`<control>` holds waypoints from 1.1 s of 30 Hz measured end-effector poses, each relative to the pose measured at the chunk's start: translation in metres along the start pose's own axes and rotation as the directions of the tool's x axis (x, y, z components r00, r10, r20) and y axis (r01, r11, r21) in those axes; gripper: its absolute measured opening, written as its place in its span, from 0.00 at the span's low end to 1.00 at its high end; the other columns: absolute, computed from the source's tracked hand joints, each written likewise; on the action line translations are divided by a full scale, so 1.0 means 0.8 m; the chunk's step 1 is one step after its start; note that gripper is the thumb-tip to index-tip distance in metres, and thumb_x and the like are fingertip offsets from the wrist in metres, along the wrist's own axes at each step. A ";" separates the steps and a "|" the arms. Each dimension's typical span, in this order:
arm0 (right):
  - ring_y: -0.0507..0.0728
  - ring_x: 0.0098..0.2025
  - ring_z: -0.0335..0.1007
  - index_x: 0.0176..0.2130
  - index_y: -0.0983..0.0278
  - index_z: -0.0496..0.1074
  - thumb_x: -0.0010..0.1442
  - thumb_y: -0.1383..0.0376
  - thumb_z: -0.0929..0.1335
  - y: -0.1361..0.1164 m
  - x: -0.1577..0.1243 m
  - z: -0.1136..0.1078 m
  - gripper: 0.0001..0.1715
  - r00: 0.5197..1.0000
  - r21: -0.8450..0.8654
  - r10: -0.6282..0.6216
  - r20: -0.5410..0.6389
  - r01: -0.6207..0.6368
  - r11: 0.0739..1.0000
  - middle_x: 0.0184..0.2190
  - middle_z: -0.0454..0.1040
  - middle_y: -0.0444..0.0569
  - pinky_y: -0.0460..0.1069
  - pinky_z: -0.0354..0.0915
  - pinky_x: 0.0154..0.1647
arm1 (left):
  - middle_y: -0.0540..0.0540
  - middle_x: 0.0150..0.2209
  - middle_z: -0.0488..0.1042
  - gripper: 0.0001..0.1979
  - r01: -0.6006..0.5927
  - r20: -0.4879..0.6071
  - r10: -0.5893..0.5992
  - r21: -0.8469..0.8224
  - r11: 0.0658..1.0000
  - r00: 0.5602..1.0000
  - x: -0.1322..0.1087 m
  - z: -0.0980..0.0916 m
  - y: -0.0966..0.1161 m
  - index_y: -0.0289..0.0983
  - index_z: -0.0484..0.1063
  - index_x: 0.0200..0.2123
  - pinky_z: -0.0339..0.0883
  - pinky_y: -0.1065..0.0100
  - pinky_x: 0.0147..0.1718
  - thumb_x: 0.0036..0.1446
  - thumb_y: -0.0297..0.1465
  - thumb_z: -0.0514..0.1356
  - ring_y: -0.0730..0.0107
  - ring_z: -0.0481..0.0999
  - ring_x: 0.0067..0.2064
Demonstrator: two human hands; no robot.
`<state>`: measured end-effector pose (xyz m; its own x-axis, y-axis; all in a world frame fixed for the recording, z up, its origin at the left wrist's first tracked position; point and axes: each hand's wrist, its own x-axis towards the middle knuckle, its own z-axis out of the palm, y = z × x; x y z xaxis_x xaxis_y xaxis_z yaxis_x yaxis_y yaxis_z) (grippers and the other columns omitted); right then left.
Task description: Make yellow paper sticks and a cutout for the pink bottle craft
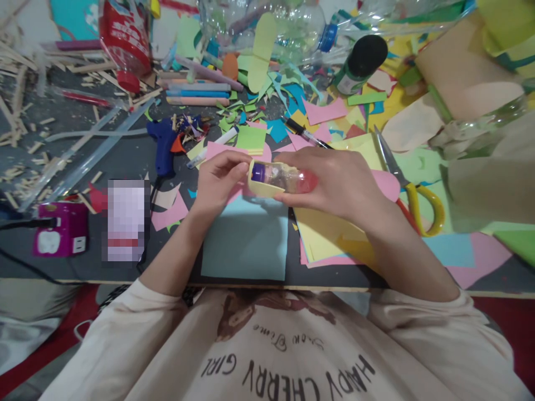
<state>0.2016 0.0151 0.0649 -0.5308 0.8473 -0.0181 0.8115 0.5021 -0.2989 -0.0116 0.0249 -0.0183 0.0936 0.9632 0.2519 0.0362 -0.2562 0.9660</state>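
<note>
Over the near middle of the table, my right hand [334, 181] is wrapped round a small clear bottle [282, 177] with a purple end at the left and a red part at the right. A pale yellow paper strip [263, 189] curves around the bottle's left end and side. The fingers of my left hand [225, 178] are pinched at the strip's left edge, beside the purple end. Below both hands lies a light blue paper sheet [245, 239], flat near the table's front edge.
A blue glue gun [163, 145] lies at the left, near a purple box [62, 229] with a cable. Yellow-handled scissors [418, 203] and stacked papers [330, 234] are at the right. Paper scraps, wood sticks, a red bottle [127, 44] and a dark-capped bottle [361, 64] lie farther back.
</note>
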 end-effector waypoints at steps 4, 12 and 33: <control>0.61 0.41 0.75 0.55 0.58 0.72 0.60 0.45 0.64 0.000 0.000 -0.001 0.30 1.000 0.008 0.016 -0.010 -0.016 1.000 0.46 0.80 0.51 0.48 0.56 0.30 | 0.49 0.31 0.79 0.16 -0.016 0.034 0.014 0.044 0.999 0.999 -0.001 -0.001 -0.005 0.39 0.77 0.32 0.72 0.68 0.36 0.56 0.46 0.63 0.71 0.78 0.33; 0.62 0.43 0.75 0.55 0.58 0.72 0.60 0.47 0.65 0.000 0.000 -0.004 0.29 1.000 0.021 0.013 0.017 -0.014 1.000 0.47 0.80 0.52 0.49 0.57 0.32 | 0.46 0.31 0.80 0.19 -0.017 0.044 0.010 0.162 0.987 0.999 -0.004 -0.004 -0.006 0.38 0.77 0.31 0.71 0.67 0.36 0.54 0.49 0.63 0.69 0.78 0.34; 0.61 0.38 0.74 0.55 0.61 0.71 0.62 0.42 0.60 0.001 0.002 0.001 0.35 0.999 -0.191 0.040 0.014 -0.037 0.981 0.41 0.80 0.54 0.49 0.48 0.28 | 0.46 0.33 0.74 0.10 -0.356 0.194 0.301 0.435 0.827 0.934 -0.008 -0.003 0.005 0.40 0.66 0.33 0.67 0.64 0.36 0.62 0.40 0.55 0.67 0.73 0.35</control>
<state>0.2015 0.0165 0.0638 -0.5011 0.8643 -0.0431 0.8622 0.4944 -0.1100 -0.0143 0.0180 -0.0159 0.2910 0.8067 0.5143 0.4293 -0.5905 0.6834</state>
